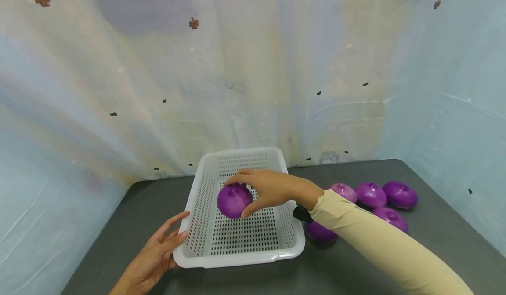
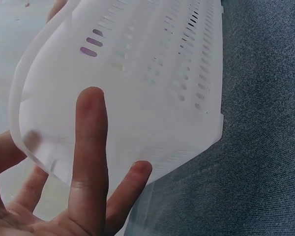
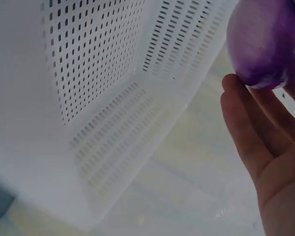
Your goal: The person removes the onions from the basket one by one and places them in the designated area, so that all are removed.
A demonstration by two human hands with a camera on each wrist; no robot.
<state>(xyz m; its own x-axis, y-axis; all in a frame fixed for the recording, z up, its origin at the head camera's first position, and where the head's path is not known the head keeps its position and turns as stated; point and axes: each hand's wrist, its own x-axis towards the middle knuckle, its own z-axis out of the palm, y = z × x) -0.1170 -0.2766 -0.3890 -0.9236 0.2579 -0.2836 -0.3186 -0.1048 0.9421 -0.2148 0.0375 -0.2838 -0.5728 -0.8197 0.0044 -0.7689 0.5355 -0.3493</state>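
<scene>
A peeled red onion (image 1: 235, 201) is held by my right hand (image 1: 262, 189), thumb on one side and fingers on the other, over the inside of a white plastic basket (image 1: 239, 258). In the right wrist view the same onion (image 3: 265, 42) shows at the top right, above my fingertips (image 3: 232, 81). My left hand (image 1: 156, 249) grips the basket at its near left corner, thumb over the rim. The left wrist view shows its fingers (image 2: 91, 147) against the outer wall of the basket (image 2: 128, 98). The basket floor under the onion shows only slots.
Several more red onions (image 1: 371, 194) lie on the dark table (image 1: 356, 260) right of the basket, some partly hidden by my right sleeve (image 1: 379, 238). One onion (image 1: 321, 232) sits close beside the basket's right wall. A patterned curtain (image 1: 253, 66) hangs behind the table and round its sides.
</scene>
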